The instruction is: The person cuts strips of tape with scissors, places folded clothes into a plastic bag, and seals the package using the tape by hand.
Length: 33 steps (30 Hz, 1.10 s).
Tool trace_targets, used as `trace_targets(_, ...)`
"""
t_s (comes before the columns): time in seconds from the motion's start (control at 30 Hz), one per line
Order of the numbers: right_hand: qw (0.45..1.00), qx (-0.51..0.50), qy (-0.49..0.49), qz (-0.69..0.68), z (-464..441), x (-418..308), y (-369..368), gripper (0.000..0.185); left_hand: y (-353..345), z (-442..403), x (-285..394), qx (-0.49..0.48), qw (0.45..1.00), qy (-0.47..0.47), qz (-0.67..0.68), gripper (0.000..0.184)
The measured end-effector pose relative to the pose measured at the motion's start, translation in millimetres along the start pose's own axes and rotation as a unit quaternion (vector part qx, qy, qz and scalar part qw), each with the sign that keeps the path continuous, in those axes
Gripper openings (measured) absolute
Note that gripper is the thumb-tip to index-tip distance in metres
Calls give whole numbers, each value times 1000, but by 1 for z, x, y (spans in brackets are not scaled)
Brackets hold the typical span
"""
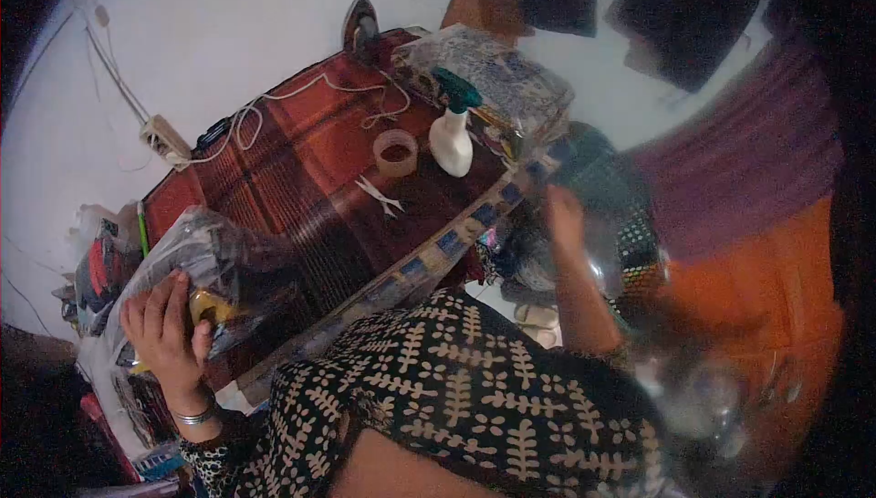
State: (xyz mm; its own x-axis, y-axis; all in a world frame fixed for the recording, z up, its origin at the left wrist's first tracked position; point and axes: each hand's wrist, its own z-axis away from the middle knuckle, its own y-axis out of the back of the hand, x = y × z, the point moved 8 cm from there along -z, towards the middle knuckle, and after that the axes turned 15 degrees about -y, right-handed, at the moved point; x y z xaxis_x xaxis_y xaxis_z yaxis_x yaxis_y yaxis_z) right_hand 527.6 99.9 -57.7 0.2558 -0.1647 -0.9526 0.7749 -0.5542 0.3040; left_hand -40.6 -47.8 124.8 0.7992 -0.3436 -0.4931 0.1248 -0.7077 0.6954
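Observation:
My left hand (166, 320) lies with fingers stretched out on a clear plastic bag (196, 238) at the table's left end. Something dark and yellow shows through the plastic. Low on the right, my right hand (566, 215) is beside a teal plastic-looking bundle (602, 174); motion smears its fingers, so any grip is unclear. Between the hands, on a red plaid cloth (301, 146), are a white spray bottle (451, 142) with a green head, a roll of tape (395, 153) and small white scissors (379, 197).
An iron (360, 23) stands on its heel at the far edge, its white cord (274, 96) trailing toward a power strip (164, 140). A plastic-wrapped patterned pack (493, 73) sits at the far right corner. Purple cloth (730, 151) and orange cloth (757, 270) are to the right.

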Motion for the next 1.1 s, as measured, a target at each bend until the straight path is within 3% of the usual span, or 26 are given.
trace_targets(0.03, 995, -11, -90, 43, -29, 59, 12, 33, -1, 2, -4, 0, 1000, -6, 2, 54)
trace_targets(0.07, 995, -7, -93, 41, -34, 84, 7, 33, -3, 6, -9, 6, 1000, -7, 17, 55)
trace_targets(0.1, 966, -85, -224, -93, -38, 125, -13, 39, -3, 8, -10, 11, 1000, -7, 27, 55)
trace_targets(0.13, 898, -157, -347, -221, -24, 141, -30, 48, 1, 5, -11, -2, 999, -11, 30, 53)
trace_targets(0.17, 896, -154, -351, -225, -19, 143, -34, 48, 1, 6, -12, -3, 999, -16, 31, 53)
trace_targets(0.23, 826, -190, -427, -315, 8, 128, -69, 59, -2, 19, -16, 24, 999, -29, 20, 51)
trace_targets(0.37, 835, -174, -421, -309, -20, 145, -91, 55, -4, 22, -21, 26, 999, -27, 18, 50)
trace_targets(0.47, 871, -129, -374, -292, -33, 156, -89, 49, -6, 26, -22, 31, 999, -28, 2, 50)
trace_targets(0.53, 919, -31, -312, -239, -44, 160, -71, 26, -6, 27, -20, 17, 999, -27, -16, 50)
trace_targets(0.57, 920, -32, -311, -238, -47, 164, -73, 26, -4, 26, -19, 17, 999, -26, -16, 50)
trace_targets(0.63, 868, 24, -362, -339, -49, 182, -76, 19, -2, 23, -19, 19, 1000, -20, 3, 51)
trace_targets(0.77, 846, -32, -354, -397, -91, 247, -103, 18, -3, 21, -15, 18, 1000, -21, -1, 51)
trace_targets(0.8, 928, -25, -236, -288, -99, 240, -95, 19, -4, 20, -13, 21, 999, -26, 1, 51)
trace_targets(0.87, 979, -21, -109, -169, -107, 232, -92, 21, -4, 17, -9, 21, 999, -29, 1, 51)
trace_targets(0.93, 910, 62, -326, -248, -76, 213, -79, 21, -5, 13, -6, 9, 1000, -22, 6, 50)
trace_targets(0.97, 910, 61, -326, -249, -70, 204, -83, 21, -4, 11, -4, 9, 1000, -22, 5, 50)
trace_targets(1.03, 861, 114, -304, -391, -62, 203, -83, 22, -4, 7, 2, 2, 1000, -30, 5, 48)
trace_targets(1.1, 843, 109, -325, -416, -63, 204, -84, 24, -1, 1, 7, 8, 999, -31, 6, 47)
